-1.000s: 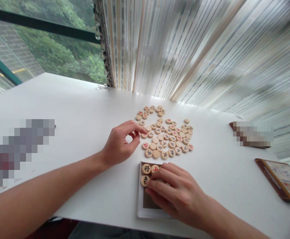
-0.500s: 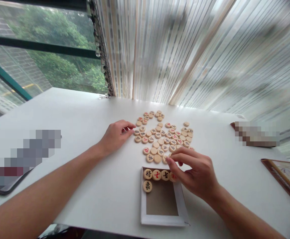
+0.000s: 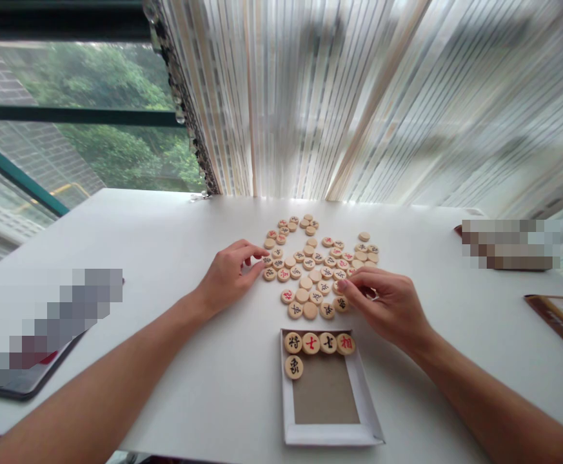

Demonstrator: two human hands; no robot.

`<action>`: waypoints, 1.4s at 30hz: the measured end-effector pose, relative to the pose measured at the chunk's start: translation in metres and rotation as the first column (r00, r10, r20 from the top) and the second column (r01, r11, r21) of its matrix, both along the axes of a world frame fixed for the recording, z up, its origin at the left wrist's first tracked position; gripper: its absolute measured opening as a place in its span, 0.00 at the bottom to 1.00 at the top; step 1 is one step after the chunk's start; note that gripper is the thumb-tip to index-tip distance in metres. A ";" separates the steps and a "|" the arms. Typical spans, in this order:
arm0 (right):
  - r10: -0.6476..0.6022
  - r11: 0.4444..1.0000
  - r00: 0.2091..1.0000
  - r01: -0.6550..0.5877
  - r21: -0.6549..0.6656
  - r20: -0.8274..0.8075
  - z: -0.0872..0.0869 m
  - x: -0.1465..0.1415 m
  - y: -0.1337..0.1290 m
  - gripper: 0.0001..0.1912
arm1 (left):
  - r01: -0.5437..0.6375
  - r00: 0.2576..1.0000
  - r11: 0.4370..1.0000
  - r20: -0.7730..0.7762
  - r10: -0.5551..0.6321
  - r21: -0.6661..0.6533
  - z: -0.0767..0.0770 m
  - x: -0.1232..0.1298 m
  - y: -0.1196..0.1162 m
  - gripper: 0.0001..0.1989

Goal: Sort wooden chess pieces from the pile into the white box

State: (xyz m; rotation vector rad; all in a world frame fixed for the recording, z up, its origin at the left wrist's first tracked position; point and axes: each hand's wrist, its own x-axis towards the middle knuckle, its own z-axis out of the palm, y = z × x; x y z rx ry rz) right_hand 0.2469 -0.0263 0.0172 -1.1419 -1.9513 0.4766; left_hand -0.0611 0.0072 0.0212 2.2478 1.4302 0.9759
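Observation:
Round wooden Chinese chess pieces (image 3: 309,263) lie in a loose spread on the white table, some with red or black characters up, others blank side up. My left hand (image 3: 230,274) rests at the spread's left edge, fingers bent and apart, tips beside an outer piece. Over the right side, my right hand (image 3: 390,299) has thumb and fingers drawn together at a piece (image 3: 338,287) that they partly cover. Nearer me is a shallow white box (image 3: 334,435) with a row of pieces along its far side and one black-character piece (image 3: 293,367) below the row's left end.
A dark-edged flat object (image 3: 44,367), partly blurred out, lies at left. On the right are a blurred brown object (image 3: 503,258) and a brown-bordered board or box (image 3: 559,328). A striped string curtain (image 3: 291,96) and a window (image 3: 117,154) stand beyond the table (image 3: 165,232).
My right hand has moved up and away from the box, uncovering the red-character piece at the row's right end and a black-character piece in the spread. My left hand stays about where it was.

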 end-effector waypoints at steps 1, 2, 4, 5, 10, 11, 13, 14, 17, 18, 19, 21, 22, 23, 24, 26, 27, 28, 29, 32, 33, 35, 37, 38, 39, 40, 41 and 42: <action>0.000 1.000 1.000 0.000 -0.008 -0.002 -0.001 0.000 0.000 0.18 | -0.007 1.000 1.000 -0.009 0.007 -0.005 -0.001 -0.001 0.002 0.13; 0.002 1.000 1.000 -0.002 -0.015 -0.003 -0.001 0.000 0.001 0.18 | -0.008 1.000 1.000 -0.018 0.008 -0.014 -0.002 -0.002 0.003 0.14; 0.004 1.000 1.000 -0.004 -0.023 -0.009 -0.002 0.000 0.001 0.18 | 0.005 0.999 0.999 -0.037 -0.006 -0.037 -0.004 -0.004 0.006 0.15; 0.004 1.000 1.000 -0.004 -0.024 -0.011 -0.002 0.000 0.001 0.18 | 0.016 0.999 0.999 -0.047 -0.018 -0.048 -0.005 -0.004 0.007 0.16; 0.004 1.000 1.000 -0.004 -0.023 -0.009 -0.001 -0.001 0.001 0.18 | 0.056 0.992 0.996 -0.106 -0.063 -0.069 -0.011 -0.005 0.009 0.18; 0.005 1.000 1.000 -0.005 -0.024 -0.007 -0.001 -0.001 0.001 0.19 | 0.061 0.991 0.996 -0.113 -0.068 -0.069 -0.012 -0.005 0.009 0.17; 0.004 1.000 1.000 -0.005 -0.027 -0.003 0.000 -0.001 0.001 0.19 | 0.068 0.990 0.995 -0.120 -0.076 -0.071 -0.012 -0.005 0.009 0.17; 0.002 1.000 1.000 -0.002 -0.028 -0.002 0.000 -0.002 0.001 0.19 | 0.069 0.990 0.995 -0.121 -0.078 -0.075 -0.012 -0.004 0.009 0.17; -0.001 1.000 1.000 0.001 -0.028 -0.001 0.001 -0.002 0.001 0.18 | 0.063 0.990 0.994 -0.121 -0.074 -0.095 -0.011 -0.003 0.009 0.16; -0.002 1.000 1.000 0.002 -0.028 0.000 0.001 -0.002 0.001 0.18 | 0.059 0.990 0.994 -0.123 -0.071 -0.097 -0.010 -0.003 0.009 0.15; -0.001 1.000 1.000 0.001 -0.029 0.000 0.001 -0.002 0.001 0.18 | 0.056 0.990 0.994 -0.126 -0.068 -0.096 -0.010 -0.002 0.009 0.14; 0.000 0.999 1.000 0.000 -0.034 -0.002 0.002 -0.002 0.001 0.18 | 0.048 0.990 0.995 -0.130 -0.059 -0.083 -0.010 -0.002 0.009 0.12; 0.000 0.999 1.000 0.000 -0.035 -0.006 0.002 -0.002 0.000 0.18 | 0.041 0.991 0.996 -0.127 -0.051 -0.076 -0.010 -0.002 0.009 0.11; 0.000 0.999 1.000 -0.001 -0.037 -0.010 0.002 -0.002 0.000 0.19 | 0.030 0.992 0.997 -0.119 -0.039 -0.072 -0.010 -0.002 0.009 0.11; 0.001 0.999 1.000 -0.001 -0.039 -0.013 0.002 -0.002 0.000 0.19 | 0.015 0.994 0.997 -0.107 -0.023 -0.073 -0.009 -0.002 0.009 0.11; 0.001 0.999 1.000 -0.002 -0.041 -0.014 0.004 -0.002 0.000 0.18 | -0.027 0.997 0.996 -0.068 0.022 -0.079 -0.007 -0.002 0.008 0.12; 0.000 0.999 1.000 -0.001 -0.041 -0.011 0.004 -0.002 -0.001 0.18 | -0.046 0.998 0.996 -0.039 0.043 -0.083 -0.007 -0.002 0.008 0.13; -0.001 0.999 1.000 0.001 -0.036 -0.006 0.005 -0.002 -0.001 0.18 | -0.057 0.998 0.995 -0.001 0.057 -0.081 -0.006 -0.002 0.008 0.14; 0.001 1.000 1.000 -0.001 -0.025 -0.003 0.006 -0.002 -0.002 0.18 | -0.057 0.997 0.996 0.046 0.061 -0.075 -0.006 -0.002 0.007 0.14; 0.029 0.999 1.000 -0.029 0.034 0.002 0.009 -0.004 -0.006 0.17 | 0.011 0.970 0.999 0.244 0.001 -0.045 -0.005 0.004 0.002 0.16; 0.044 0.997 0.999 -0.044 0.058 0.003 0.010 -0.006 -0.008 0.17 | 0.051 0.944 0.998 0.328 -0.033 -0.046 -0.004 0.007 -0.002 0.16; 0.085 0.992 0.996 -0.085 0.097 0.003 0.012 -0.009 -0.013 0.16 | 0.143 0.855 0.986 0.512 -0.078 -0.089 0.000 0.018 -0.011 0.16; 0.132 0.984 0.991 -0.132 0.121 0.006 0.013 -0.012 -0.017 0.14 | 0.237 0.740 0.957 0.669 -0.064 -0.170 0.006 0.031 -0.024 0.15; 0.153 0.980 0.988 -0.153 0.131 0.010 0.013 -0.014 -0.019 0.14 | 0.277 0.695 0.936 0.718 -0.038 -0.218 0.009 0.037 -0.030 0.15; 0.168 0.976 0.986 -0.168 0.138 0.014 0.014 -0.015 -0.021 0.13 | 0.320 0.660 0.911 0.751 -0.017 -0.260 0.012 0.043 -0.037 0.15; 0.178 0.973 0.984 -0.179 0.144 0.018 0.014 -0.017 -0.023 0.12 | 0.367 0.632 0.881 0.775 -0.002 -0.298 0.014 0.049 -0.043 0.15; 0.185 0.971 0.982 -0.186 0.149 0.019 0.015 -0.018 -0.024 0.12 | 0.413 0.613 0.848 0.790 0.011 -0.333 0.016 0.053 -0.049 0.15; 0.195 0.970 0.981 -0.195 0.148 0.017 0.016 -0.019 -0.026 0.11 | 0.458 0.595 0.814 0.804 0.020 -0.359 0.017 0.057 -0.054 0.14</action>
